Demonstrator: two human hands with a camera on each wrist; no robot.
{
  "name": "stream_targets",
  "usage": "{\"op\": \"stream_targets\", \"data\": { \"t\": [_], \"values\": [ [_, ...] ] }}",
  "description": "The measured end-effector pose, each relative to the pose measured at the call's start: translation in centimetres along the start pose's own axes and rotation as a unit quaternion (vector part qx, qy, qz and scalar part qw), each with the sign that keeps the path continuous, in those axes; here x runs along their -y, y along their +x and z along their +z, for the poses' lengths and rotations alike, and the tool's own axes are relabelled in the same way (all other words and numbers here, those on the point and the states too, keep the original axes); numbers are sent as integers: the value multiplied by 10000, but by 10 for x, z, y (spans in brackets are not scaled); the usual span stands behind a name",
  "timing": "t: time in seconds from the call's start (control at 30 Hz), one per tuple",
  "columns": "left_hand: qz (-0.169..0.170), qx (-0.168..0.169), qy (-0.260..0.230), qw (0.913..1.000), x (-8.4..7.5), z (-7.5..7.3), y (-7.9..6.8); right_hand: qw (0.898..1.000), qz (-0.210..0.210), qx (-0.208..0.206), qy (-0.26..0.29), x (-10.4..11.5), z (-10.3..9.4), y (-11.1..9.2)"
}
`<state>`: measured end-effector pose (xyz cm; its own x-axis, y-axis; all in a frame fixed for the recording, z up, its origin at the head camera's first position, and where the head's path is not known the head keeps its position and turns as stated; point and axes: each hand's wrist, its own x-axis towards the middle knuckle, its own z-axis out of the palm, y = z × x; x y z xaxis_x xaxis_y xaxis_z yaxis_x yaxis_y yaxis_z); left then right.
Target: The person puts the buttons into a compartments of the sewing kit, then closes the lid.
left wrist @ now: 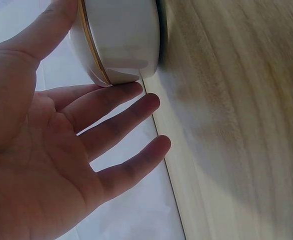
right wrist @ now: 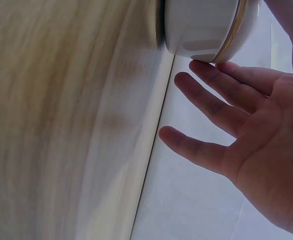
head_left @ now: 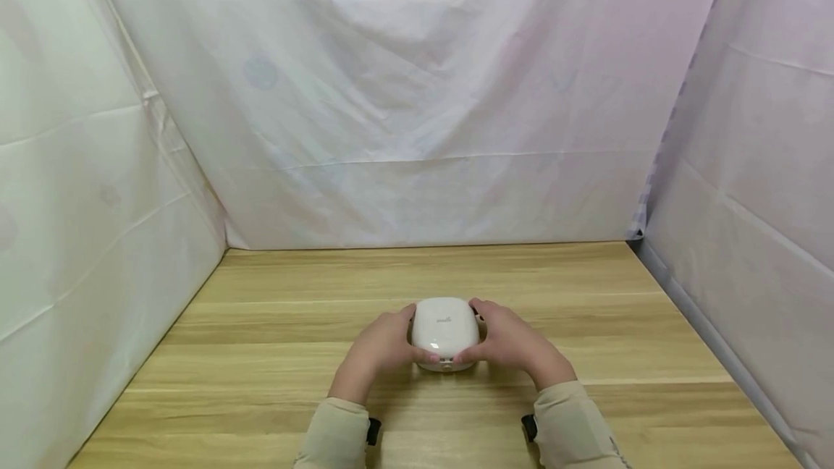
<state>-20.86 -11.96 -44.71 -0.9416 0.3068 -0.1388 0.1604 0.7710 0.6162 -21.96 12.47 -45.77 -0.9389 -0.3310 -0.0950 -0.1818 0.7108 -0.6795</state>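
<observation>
A white, rounded-square lidded case (head_left: pixel 445 335) with faint lettering on top sits on the wooden table. A small catch shows at its near side. My left hand (head_left: pixel 386 342) holds its left side, thumb at the near edge and fingers toward the far corner. On the right side my right hand (head_left: pixel 508 339) grips it the same way, the two thumbs close together by the catch. A gold line runs round the case (left wrist: pixel 124 40) in the left wrist view. In both wrist views the lower fingers spread out, apart from the case.
The light wooden table (head_left: pixel 293 368) has pale printed cloth (head_left: pixel 417 107) hanging behind it and on both sides. A grey strip (head_left: pixel 710 339) follows its right edge. Beige sleeves cover my forearms, with a dark strap piece at each wrist.
</observation>
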Motion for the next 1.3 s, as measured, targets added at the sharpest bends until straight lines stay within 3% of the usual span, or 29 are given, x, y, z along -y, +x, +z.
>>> {"op": "stream_targets", "data": {
  "t": [0.77, 1.07, 1.3],
  "values": [
    [-127, -135, 404, 9990, -6, 3, 3, 9998, 147, 4, -99, 2, 0, 0],
    [-136, -160, 1013, 9946, -8, 0, 14, 9999, 38, 86, -50, 1, -2, 4],
    [-158, -179, 856, 9960, -5, 0, 18, 9996, 35, 163, -245, -1, -1, 9]
  ]
}}
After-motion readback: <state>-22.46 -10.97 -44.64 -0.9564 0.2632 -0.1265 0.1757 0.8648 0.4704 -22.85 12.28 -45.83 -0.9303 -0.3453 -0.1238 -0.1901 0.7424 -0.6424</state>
